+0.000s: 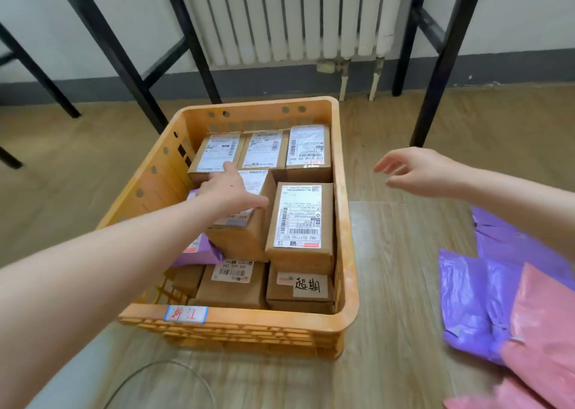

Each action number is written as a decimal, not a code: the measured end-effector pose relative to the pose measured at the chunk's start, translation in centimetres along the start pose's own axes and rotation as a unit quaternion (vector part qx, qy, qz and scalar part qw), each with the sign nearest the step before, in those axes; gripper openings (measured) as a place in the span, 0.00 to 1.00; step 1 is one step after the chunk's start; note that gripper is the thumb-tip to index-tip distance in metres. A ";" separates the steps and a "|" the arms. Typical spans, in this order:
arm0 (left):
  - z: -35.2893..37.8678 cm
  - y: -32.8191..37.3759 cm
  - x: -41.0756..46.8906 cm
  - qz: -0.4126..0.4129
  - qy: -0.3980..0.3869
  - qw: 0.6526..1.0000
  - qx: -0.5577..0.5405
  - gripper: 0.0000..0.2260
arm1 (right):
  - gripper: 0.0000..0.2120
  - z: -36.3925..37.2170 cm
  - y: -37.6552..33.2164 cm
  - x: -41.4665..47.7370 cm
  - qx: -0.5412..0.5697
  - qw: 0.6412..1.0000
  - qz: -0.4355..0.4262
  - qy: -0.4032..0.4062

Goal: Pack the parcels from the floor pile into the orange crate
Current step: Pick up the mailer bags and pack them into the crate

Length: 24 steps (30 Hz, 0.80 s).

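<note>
Parcels (300,215) nearly fill the orange crate (255,317), my left hand (231,187) flat on one box (239,237), right hand (417,169) slack and empty; I reckon the mailers (466,299) at lower right await packing.

White radiator (289,16) between black metal legs (448,60) (against the wall)

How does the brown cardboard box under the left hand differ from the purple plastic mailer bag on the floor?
The brown cardboard box is stiff and rectangular; the purple plastic mailer bag is soft and wrinkled. The box sits in the orange crate with the left hand resting on it; the bag lies outside, untouched. Both are parcels.
</note>
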<state>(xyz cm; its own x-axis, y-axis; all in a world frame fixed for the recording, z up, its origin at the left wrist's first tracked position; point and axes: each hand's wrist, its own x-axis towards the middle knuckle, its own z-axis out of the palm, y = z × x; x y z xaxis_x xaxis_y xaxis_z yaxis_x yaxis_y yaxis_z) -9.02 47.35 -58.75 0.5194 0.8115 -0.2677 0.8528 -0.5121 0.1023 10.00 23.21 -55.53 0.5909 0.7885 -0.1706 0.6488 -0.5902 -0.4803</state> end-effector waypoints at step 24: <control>-9.2 -4.9 -7.5 0.340 -0.016 0.936 -0.089 0.47 | 0.48 2.6 -13.7 0.1 0.021 0.967 -0.245 -0.061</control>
<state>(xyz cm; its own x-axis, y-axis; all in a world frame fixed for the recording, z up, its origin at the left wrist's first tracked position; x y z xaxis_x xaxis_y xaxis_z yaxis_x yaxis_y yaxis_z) -16.61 46.36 -48.43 0.9460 0.3044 -0.1115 0.3226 -0.8496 0.4173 -0.08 31.77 -51.22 0.1547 0.9879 -0.0123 0.8150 -0.1347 -0.5636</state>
